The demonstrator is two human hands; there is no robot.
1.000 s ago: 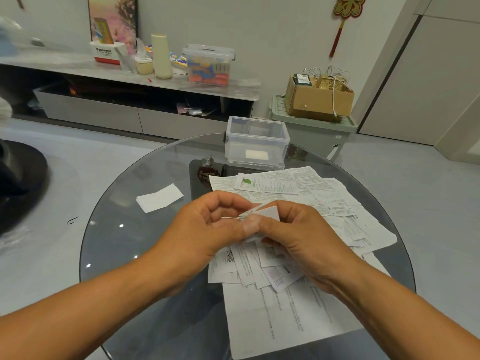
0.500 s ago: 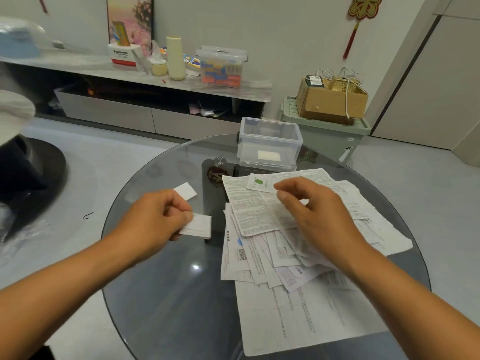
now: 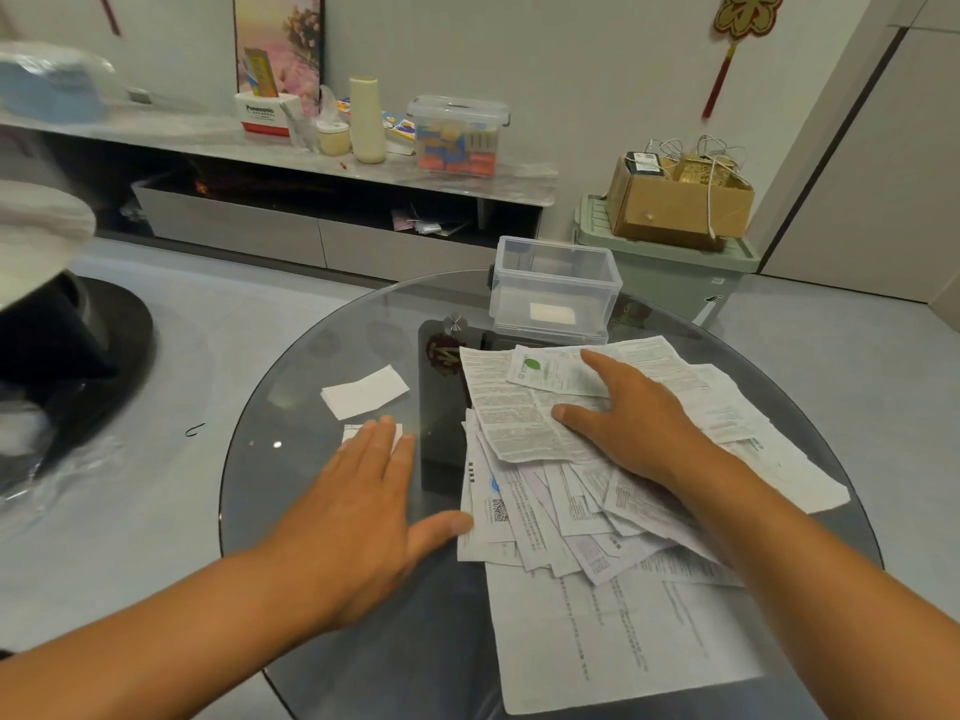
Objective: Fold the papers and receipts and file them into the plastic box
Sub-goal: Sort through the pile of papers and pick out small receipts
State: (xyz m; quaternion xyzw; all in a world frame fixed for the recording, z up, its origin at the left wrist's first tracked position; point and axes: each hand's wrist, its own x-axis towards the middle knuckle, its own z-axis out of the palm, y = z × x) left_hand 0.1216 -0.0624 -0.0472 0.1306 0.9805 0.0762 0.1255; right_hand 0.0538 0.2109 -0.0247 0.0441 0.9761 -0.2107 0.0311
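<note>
The left hand [image 3: 358,517] lies flat, fingers straight, pressing a folded receipt [image 3: 354,431] onto the glass table [image 3: 291,407]. The right hand [image 3: 639,423], spread, rests on the paper pile [image 3: 571,511]; it should slide off one sheet only. The plastic box [image 3: 555,287] stands beyond.

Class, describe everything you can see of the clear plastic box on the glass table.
The clear plastic box is rectangular, see-through and lidless, with a thicker rim. It stands upright at the far edge of the round glass table, just beyond the pile of papers. One small pale folded paper lies flat on its bottom. Neither hand touches it.
</note>
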